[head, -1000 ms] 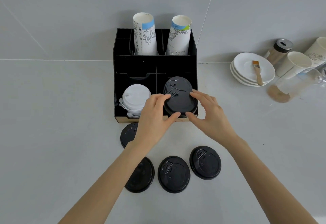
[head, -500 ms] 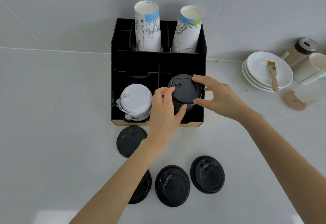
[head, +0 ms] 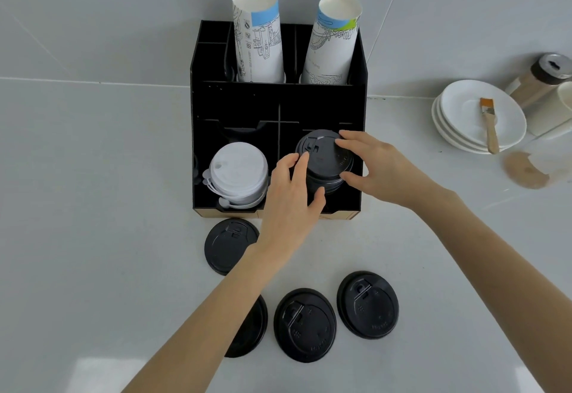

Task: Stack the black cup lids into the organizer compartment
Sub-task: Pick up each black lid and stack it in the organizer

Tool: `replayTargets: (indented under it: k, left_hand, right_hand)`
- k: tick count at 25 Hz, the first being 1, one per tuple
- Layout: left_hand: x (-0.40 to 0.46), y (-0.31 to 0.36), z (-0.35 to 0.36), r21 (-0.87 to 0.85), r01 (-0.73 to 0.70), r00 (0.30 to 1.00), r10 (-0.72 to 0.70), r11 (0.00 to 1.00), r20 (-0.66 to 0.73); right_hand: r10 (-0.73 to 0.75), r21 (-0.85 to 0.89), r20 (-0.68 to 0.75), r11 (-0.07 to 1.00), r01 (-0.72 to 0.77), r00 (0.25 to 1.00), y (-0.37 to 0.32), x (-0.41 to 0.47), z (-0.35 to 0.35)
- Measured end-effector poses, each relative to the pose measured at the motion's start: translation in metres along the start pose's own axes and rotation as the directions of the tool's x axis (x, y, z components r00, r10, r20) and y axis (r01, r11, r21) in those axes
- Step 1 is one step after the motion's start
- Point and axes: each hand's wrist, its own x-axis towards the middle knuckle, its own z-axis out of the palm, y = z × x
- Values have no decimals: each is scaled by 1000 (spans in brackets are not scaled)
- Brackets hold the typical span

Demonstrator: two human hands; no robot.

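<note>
A black organizer [head: 278, 95] stands against the wall. Its front right compartment holds a stack of black lids [head: 325, 160]. My left hand [head: 291, 194] grips the stack's left side and my right hand [head: 377, 166] grips its right side, fingers on the top lid. Several loose black lids lie flat on the counter in front: one [head: 227, 245] just below the organizer, one [head: 305, 324] in the middle, one [head: 368, 304] to the right, and one [head: 250, 327] partly hidden under my left forearm.
White lids [head: 238, 172] fill the front left compartment. Two tall stacks of paper cups [head: 258, 39] stand in the rear slots. To the right sit stacked white plates [head: 464, 123] with a brush [head: 489, 123], a shaker [head: 541, 80] and cups.
The head camera has moved closer and the view shifted. Both hands have lowered the black lid stack deeper into the front right compartment, still holding it.
</note>
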Motion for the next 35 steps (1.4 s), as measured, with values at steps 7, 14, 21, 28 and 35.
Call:
replayTargets:
  k: [7,14,21,28,35]
  left_hand:
    - [-6,-4,-10,-31,-3,995,6,1000,102]
    - [-36,2,-17,-49,-93,995,95,994,25]
    - [-75,12,1,32,-116,948,101,993,303]
    - [-100,10,30,207,-169,831,26,964,556]
    - [-111,9,42,277,-209,781,-10,938,625]
  right_hand:
    - [26,59,-118,998,-19,993,-7,-16,12]
    - [105,176,-189,982,-72,976,-7,-62,18]
    - [183,230,-147,962,-146,972,2,-121,39]
    - [238,252,-14,941,-227,971,14,-169,68]
    - [269,276,80,919,-281,960,17,-195,94]
